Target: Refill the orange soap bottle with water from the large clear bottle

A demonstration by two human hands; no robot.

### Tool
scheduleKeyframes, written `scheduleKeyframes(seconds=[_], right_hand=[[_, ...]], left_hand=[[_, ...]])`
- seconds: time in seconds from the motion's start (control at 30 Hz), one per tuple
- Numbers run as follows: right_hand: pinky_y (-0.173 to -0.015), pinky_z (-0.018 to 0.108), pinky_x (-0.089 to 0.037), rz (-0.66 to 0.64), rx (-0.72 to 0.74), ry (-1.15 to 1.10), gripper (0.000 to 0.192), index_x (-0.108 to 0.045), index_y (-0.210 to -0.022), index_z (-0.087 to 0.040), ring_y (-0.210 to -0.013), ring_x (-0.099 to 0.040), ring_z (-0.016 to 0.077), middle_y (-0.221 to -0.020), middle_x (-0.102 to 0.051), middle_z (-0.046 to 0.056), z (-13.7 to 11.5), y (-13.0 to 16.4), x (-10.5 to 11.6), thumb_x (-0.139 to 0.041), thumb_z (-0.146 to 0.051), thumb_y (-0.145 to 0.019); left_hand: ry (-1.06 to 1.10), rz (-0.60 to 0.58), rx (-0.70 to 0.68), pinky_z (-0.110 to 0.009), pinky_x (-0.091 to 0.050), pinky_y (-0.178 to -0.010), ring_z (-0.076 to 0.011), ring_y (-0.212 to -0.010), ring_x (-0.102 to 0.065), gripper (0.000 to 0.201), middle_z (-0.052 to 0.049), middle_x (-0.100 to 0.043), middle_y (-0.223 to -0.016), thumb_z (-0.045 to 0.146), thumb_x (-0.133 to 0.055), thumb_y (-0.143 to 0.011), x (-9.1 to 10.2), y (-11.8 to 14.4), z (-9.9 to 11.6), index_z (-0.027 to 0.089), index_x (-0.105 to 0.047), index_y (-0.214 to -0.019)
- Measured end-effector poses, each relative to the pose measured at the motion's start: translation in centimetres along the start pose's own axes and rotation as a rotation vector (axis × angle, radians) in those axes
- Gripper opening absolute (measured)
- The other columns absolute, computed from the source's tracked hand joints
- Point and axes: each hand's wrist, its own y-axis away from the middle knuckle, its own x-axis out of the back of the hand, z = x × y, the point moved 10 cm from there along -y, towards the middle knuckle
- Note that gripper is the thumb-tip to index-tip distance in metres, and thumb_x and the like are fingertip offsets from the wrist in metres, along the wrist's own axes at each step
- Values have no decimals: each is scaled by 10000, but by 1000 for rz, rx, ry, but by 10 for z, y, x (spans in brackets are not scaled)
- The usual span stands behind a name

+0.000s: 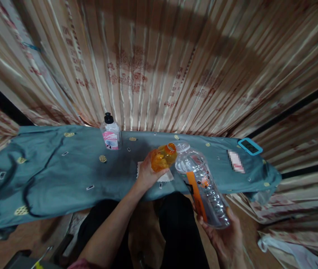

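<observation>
My left hand (pixel 147 170) is wrapped round a small orange bottle (pixel 163 158), which leans to the right with its uncapped mouth up. In my right hand (pixel 226 233) is a large clear plastic bottle (pixel 205 183) with an orange label, gripped near its base and tilted so its neck points up and left. The two bottle mouths are close together; whether they touch I cannot tell. Beneath my left hand a white cloth or paper (pixel 167 176) with a zigzag edge lies on the table.
A clear pump-top bottle (pixel 111 136) with a pink label stands on the teal-covered table (pixel 63 179), to the left. Toward the right end are a blue-framed device (pixel 250 146) and a blurred-out pinkish item (pixel 235 161). Pleated curtains (pixel 147 74) hang behind.
</observation>
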Motion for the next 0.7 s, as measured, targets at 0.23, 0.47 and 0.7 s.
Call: scheduleKeyframes(seconds=[0.23,0.47,0.7], right_hand=[[-615,363,-661,-71,8,37,449,-822,-987,-212,-844,-773,378,-997,-799,166,-1,4,-4,-928,-412,-599],[-671,372,-669,-97,86,85,386,-817,-1003,-242,-875,-775,347,-1005,-805,129,-10,5,0,-896,-421,-670],[-662,374,-666,-127,130,93,399,-805,-1034,-267,-855,-778,329,-1009,-807,110,-11,4,0,-900,-406,-672]], left_hand=[[3,-2,-10,-486,-561,-1016,-303,-1158,-689,710,-119,-703,-1249,384,-855,-667,0,-1,3,200,-545,-1278],[-2,2,11,-469,-570,-990,-300,-1115,-708,718,-111,-722,-1206,384,-865,-639,2,-3,1,195,-546,-1254],[-20,24,4,-461,-583,-955,-301,-1076,-720,687,-87,-734,-1151,386,-866,-630,7,-6,1,211,-559,-1219]])
